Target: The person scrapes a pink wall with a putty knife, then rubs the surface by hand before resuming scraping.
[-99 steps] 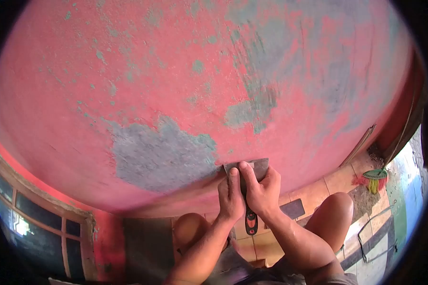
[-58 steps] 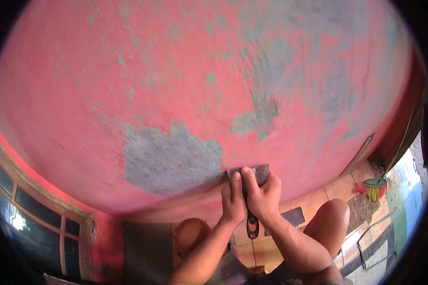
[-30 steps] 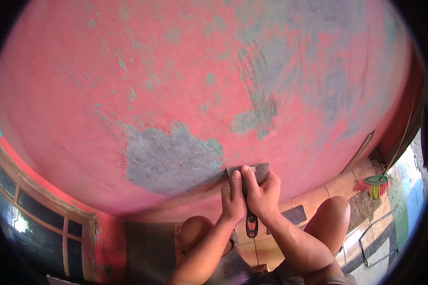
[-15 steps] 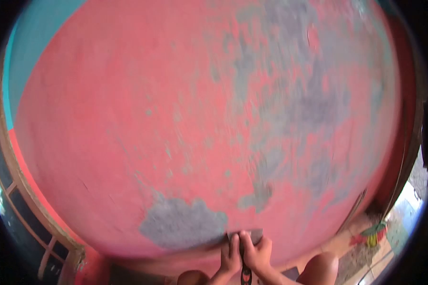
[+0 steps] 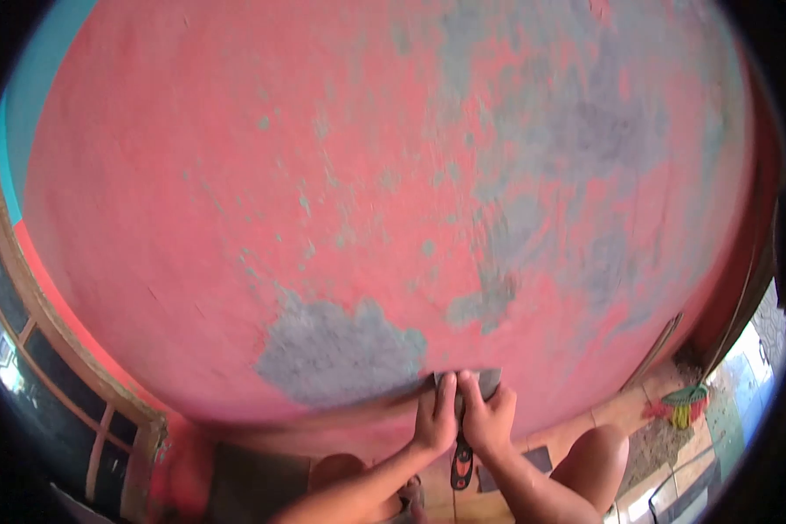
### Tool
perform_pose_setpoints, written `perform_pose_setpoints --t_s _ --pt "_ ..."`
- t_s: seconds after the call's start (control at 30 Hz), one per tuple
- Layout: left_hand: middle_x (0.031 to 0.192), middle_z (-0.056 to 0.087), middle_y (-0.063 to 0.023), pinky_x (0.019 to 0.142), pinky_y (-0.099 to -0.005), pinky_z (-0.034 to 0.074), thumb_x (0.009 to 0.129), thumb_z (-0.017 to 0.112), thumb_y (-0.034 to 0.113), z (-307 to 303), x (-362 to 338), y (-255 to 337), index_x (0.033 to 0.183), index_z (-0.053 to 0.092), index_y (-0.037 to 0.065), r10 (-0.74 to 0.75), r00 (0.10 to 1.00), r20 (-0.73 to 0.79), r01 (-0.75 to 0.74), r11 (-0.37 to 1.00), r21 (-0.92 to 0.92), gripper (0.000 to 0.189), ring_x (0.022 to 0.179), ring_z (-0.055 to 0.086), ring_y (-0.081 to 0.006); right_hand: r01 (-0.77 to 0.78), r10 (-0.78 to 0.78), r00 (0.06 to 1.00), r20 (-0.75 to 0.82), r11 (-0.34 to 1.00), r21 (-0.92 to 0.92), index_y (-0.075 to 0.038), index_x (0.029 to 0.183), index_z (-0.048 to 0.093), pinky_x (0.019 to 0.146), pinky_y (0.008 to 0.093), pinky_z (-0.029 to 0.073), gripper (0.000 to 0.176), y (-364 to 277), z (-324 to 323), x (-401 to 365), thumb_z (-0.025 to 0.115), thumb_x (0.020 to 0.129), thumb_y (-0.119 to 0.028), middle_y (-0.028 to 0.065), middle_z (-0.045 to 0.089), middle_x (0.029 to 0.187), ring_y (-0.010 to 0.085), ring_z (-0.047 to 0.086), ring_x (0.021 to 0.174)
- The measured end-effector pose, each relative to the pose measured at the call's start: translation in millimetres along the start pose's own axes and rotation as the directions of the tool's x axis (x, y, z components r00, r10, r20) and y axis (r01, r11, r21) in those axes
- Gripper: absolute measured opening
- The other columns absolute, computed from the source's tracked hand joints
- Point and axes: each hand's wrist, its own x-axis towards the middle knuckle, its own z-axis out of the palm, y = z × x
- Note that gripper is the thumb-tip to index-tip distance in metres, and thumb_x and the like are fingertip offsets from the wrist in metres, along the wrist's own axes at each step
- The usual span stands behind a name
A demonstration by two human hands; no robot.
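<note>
Both hands grip one wide-bladed scraper (image 5: pixel 463 465), its black and orange handle pointing down toward the floor. My left hand (image 5: pixel 437 415) is closed on its left side, with the thumb up on the blade. My right hand (image 5: pixel 487 417) wraps the other side, its thumb beside the left one. The blade's upper edge touches the lower part of the pink wall (image 5: pixel 358 210), just right of a bare grey patch (image 5: pixel 341 354). More grey and green patches show through the paint at the upper right.
My bent knees (image 5: pixel 598 458) are below the wall. A dark sheet (image 5: pixel 253 485) lies on the tiled floor at lower left. A broom (image 5: pixel 686 406) with red and yellow bristles stands at right, near debris. A wood-framed window (image 5: pixel 57 380) is at left.
The view has tilted down, so the wall patches and hands sit higher in the frame and more floor shows. Both hands still hold the scraper near the grey patch.
</note>
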Motion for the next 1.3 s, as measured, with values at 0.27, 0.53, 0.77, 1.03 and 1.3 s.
perform_pose_setpoints --t_s 0.27,0.53,0.77,1.03,1.3 --pt "0.101 0.066 -0.0041 0.083 -0.0308 0.048 0.111 0.04 0.032 2.3 -3.8 10.0 0.106 0.065 -0.002 -0.164 0.986 0.034 0.168 0.971 -0.172 0.043 0.096 0.06 -0.0123 -0.017 0.017 1.0 -0.005 1.0 -0.017 0.005 0.087 0.069 0.063 0.0286 0.05 0.029 2.5 -1.2 2.6 0.069 0.096 -0.023 0.0041 0.068 0.072 0.0064 0.058 0.071" --pt "0.097 0.066 -0.003 0.079 -0.03 0.049 0.112 0.039 0.034 5.9 -0.9 8.0 0.104 0.066 -0.002 -0.106 0.994 -0.011 0.104 0.985 -0.134 0.045 0.092 0.059 -0.0116 -0.021 0.022 1.0 0.022 1.0 -0.014 0.005 0.087 0.069 0.062 0.0278 0.048 0.03 -0.7 -0.9 3.0 0.069 0.097 -0.023 0.001 0.066 0.073 0.0059 0.055 0.071" --pt "0.096 0.065 -0.0034 0.078 -0.0303 0.049 0.112 0.036 0.035 1.5 -11.5 4.1 0.104 0.065 -0.002 -0.165 0.985 -0.045 0.161 0.985 -0.067 0.047 0.09 0.059 -0.012 -0.043 0.045 0.998 0.031 0.997 -0.057 0.006 0.089 0.069 0.064 0.0294 0.05 0.03 11.2 0.7 -0.8 0.07 0.095 -0.023 0.0069 0.069 0.072 0.0065 0.058 0.071" --pt "0.099 0.065 -0.0031 0.082 -0.0305 0.048 0.112 0.036 0.035 6.6 -5.1 14.6 0.105 0.064 -0.001 -0.146 0.986 -0.086 0.136 0.984 -0.114 0.046 0.093 0.059 -0.012 -0.017 0.018 0.999 0.029 0.999 -0.047 0.005 0.087 0.068 0.061 0.0284 0.048 0.029 -0.3 4.4 4.2 0.069 0.096 -0.023 0.001 0.066 0.071 0.0054 0.054 0.069" --pt "0.105 0.067 -0.0052 0.087 -0.03 0.048 0.112 0.036 0.036 -0.2 -10.7 9.8 0.111 0.065 -0.004 -0.217 0.976 -0.024 0.213 0.969 -0.123 0.049 0.099 0.06 -0.0129 -0.03 0.031 0.999 0.028 0.999 -0.031 0.005 0.086 0.068 0.06 0.0286 0.047 0.03 5.2 2.8 0.5 0.069 0.096 -0.023 0.0006 0.065 0.071 0.0054 0.054 0.069"
